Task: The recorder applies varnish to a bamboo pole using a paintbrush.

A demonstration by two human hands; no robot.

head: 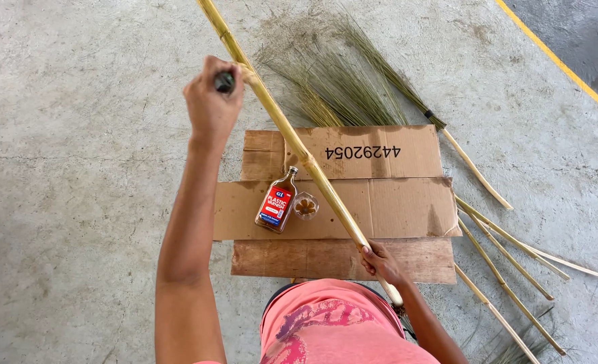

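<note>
My left hand (211, 101) is raised and closed around a small dark-handled tool (224, 81) whose tip touches a long yellow bamboo pole (292, 138). The pole runs diagonally from the top of the view down to my right hand (380, 261), which grips its lower end above my lap. Under the pole lies flattened brown cardboard (393, 202). On it stand a flat glass bottle of brown liquid with a red label (277, 201) and a small clear dish (306, 205) holding a little brown liquid.
A broom of green-brown grass stalks (353, 81) with a thin stick handle lies beyond the cardboard. Several more bamboo sticks (508, 263) lie at the right. The floor is grey concrete with a yellow painted line (562, 64) at the top right.
</note>
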